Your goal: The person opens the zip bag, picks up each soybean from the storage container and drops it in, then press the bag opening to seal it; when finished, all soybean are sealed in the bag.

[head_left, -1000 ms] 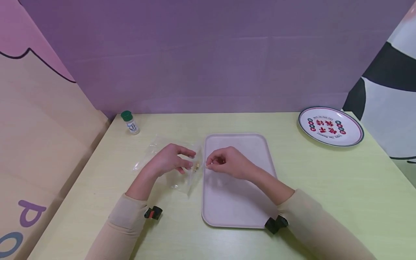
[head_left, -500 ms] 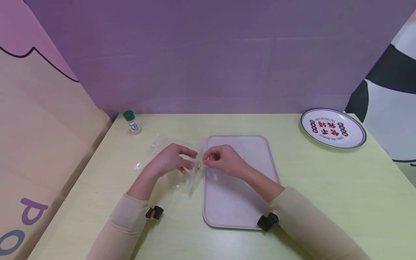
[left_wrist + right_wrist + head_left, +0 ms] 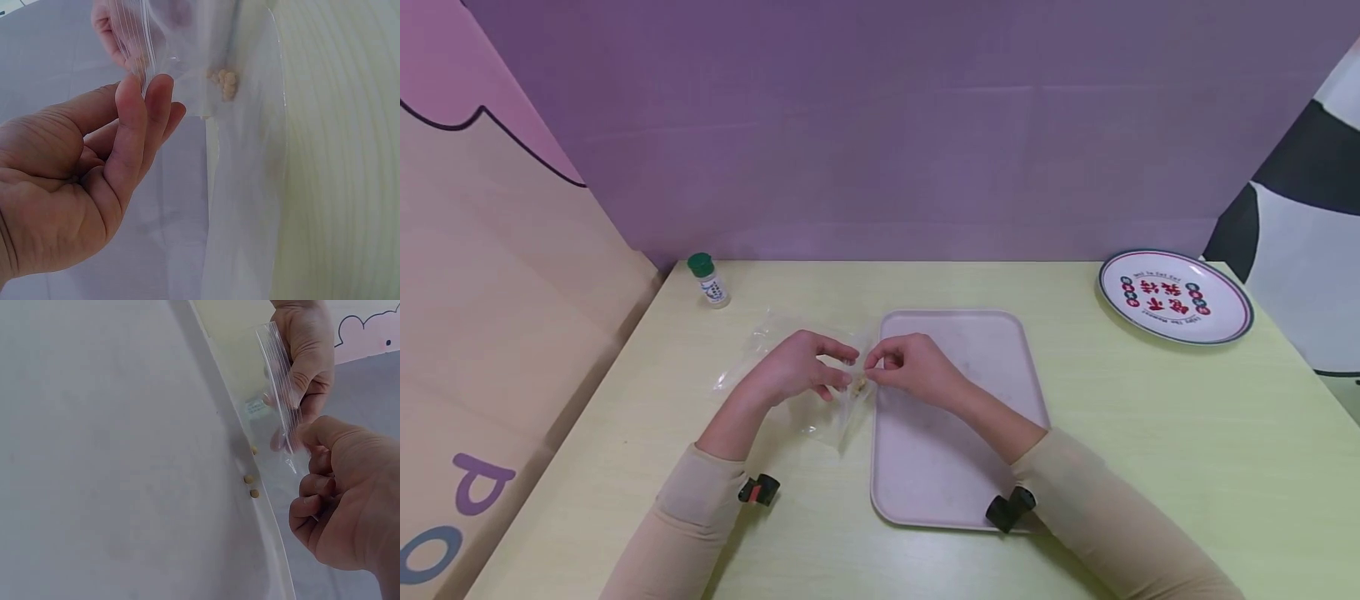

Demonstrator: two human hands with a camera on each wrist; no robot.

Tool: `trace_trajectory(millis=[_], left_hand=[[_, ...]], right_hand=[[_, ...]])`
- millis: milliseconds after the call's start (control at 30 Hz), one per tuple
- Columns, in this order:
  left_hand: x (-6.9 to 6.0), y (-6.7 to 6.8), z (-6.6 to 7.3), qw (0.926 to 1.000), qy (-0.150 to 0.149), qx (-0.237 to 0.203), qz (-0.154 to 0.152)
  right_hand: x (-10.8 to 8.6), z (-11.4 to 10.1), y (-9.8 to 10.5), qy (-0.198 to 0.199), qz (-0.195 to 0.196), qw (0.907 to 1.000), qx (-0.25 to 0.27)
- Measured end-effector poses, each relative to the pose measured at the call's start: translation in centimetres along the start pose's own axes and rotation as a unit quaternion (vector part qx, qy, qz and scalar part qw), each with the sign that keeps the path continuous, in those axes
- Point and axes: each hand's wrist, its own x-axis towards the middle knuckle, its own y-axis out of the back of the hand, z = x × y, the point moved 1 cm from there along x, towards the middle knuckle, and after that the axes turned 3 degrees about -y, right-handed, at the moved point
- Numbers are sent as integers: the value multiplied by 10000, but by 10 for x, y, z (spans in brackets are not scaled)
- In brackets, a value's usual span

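A clear plastic zip bag (image 3: 823, 429) lies partly on the table, its zip strip (image 3: 279, 375) raised between both hands. My left hand (image 3: 801, 367) pinches the bag near its zip edge, with the other fingers bent beside it. Thumb and forefinger of my right hand (image 3: 921, 367) pinch the strip's near end, close to the left fingertips; its remaining fingers curl inward. Low in the bag, a small cluster of round tan pieces (image 3: 226, 83) shows through the plastic. Several of these pieces are seen apart in the right wrist view; their kind is unclear.
A pale tray (image 3: 955, 475) lies under the right forearm, beside the bag. At the back left stands a small green-capped bottle (image 3: 709, 282). An oval plate (image 3: 1176, 297) with red lettering sits at the back right. Behind the table hangs a purple backdrop (image 3: 880, 133).
My right hand has moved slightly left from over the tray to the bag's edge, nearer the left fingertips. My left hand has stayed almost still. The head view has shifted a little.
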Motion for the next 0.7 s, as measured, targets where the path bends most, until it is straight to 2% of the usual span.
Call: trace_trajectory(millis=[367, 500, 700], left_hand=[[0, 0, 1, 10000, 41, 4, 10], [0, 0, 1, 10000, 59, 64, 24], [-1, 1, 0, 9999, 33, 100, 31]], right_hand=[[0, 3, 1, 58, 142, 9999, 73], [1, 8, 5, 101, 394, 9983, 406], [2, 17, 9, -140, 562, 9940, 933]])
